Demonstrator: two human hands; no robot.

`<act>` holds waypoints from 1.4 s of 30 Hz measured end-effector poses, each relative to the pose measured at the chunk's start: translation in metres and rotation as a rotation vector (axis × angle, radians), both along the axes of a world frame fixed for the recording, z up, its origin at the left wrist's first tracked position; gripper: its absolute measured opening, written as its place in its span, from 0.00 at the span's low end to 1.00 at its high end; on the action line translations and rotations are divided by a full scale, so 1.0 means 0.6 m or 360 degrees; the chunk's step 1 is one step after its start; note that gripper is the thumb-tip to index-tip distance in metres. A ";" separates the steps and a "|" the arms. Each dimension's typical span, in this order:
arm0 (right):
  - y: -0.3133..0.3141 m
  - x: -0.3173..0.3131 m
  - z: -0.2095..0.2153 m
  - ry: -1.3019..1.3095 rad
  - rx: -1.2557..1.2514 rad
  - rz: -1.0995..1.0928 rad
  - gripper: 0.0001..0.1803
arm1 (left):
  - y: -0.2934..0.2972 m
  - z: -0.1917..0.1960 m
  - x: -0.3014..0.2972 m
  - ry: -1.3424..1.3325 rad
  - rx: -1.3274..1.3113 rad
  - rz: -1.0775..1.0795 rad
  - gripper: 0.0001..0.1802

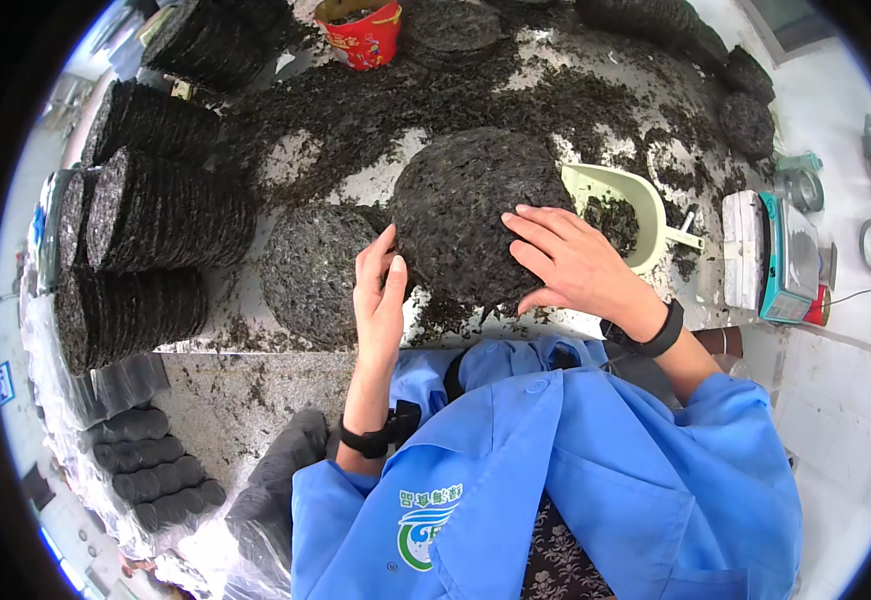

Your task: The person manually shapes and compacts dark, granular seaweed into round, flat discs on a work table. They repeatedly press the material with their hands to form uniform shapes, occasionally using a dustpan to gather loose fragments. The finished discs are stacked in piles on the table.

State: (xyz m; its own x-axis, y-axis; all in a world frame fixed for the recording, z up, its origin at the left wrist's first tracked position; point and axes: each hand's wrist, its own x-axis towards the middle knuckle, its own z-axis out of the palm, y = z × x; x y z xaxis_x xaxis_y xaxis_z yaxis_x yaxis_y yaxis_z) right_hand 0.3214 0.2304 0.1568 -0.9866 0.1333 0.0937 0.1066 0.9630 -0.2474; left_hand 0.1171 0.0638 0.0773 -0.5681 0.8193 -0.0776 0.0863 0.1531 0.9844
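Note:
A thick round cake of dried dark seaweed (466, 205) lies on the worktable in front of me. My right hand (581, 262) rests on its right side, fingers stretched out over the top and thumb towards the near edge. At the cake's left edge is my left hand (378, 290), fingers pointing away from me and thumb a little apart; nothing shows in its grasp. Just left of that hand lies a second, flatter seaweed round (316, 270). A pale green scoop (651, 210) with seaweed bits in it sits right of the cake.
Stacked seaweed rounds (161, 215) line the table's left side, with more (746, 125) at the far right. Loose flakes (386, 110) cover the tabletop. A red bucket (364, 35) stands at the back, a teal scale (788, 260) at the right. Dark bundles (146, 455) lie below left.

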 end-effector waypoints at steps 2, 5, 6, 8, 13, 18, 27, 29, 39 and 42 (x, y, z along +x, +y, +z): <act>0.003 0.008 -0.001 0.0019 0.0048 -0.0002 0.31 | 0.015 0.005 0.010 -0.0228 0.0029 0.0012 0.20; 0.009 0.026 -0.004 0.0002 0.0070 -0.0039 0.28 | 0.032 0.008 0.016 -0.0333 0.0030 -0.0004 0.19; 0.010 0.030 -0.006 0.0006 0.0056 -0.0044 0.27 | 0.036 0.005 0.017 -0.0280 0.0021 -0.0021 0.20; 0.015 0.036 -0.007 0.0022 0.0041 -0.0067 0.26 | 0.047 0.000 0.014 -0.0156 0.0012 -0.0039 0.20; 0.009 0.035 -0.013 0.0150 0.0027 -0.0145 0.26 | 0.060 0.011 0.012 -0.0126 0.0052 -0.0009 0.22; 0.000 0.028 -0.012 0.0149 0.0014 -0.0168 0.18 | 0.051 0.001 -0.004 -0.0137 0.0072 -0.0107 0.25; 0.014 0.023 0.022 0.0868 -0.0157 -0.0786 0.15 | 0.044 0.006 -0.026 -0.0141 -0.0044 -0.0174 0.23; 0.024 0.026 0.036 0.1199 -0.0650 -0.1222 0.16 | 0.045 0.018 -0.033 0.0256 -0.0083 -0.0223 0.23; -0.014 -0.042 -0.004 0.1498 -0.2497 -0.1131 0.20 | 0.062 0.098 -0.016 -0.1089 0.0395 -0.0027 0.18; -0.020 -0.047 -0.010 0.1336 -0.2489 -0.1107 0.20 | 0.049 0.097 -0.020 -0.1258 0.0522 0.0171 0.15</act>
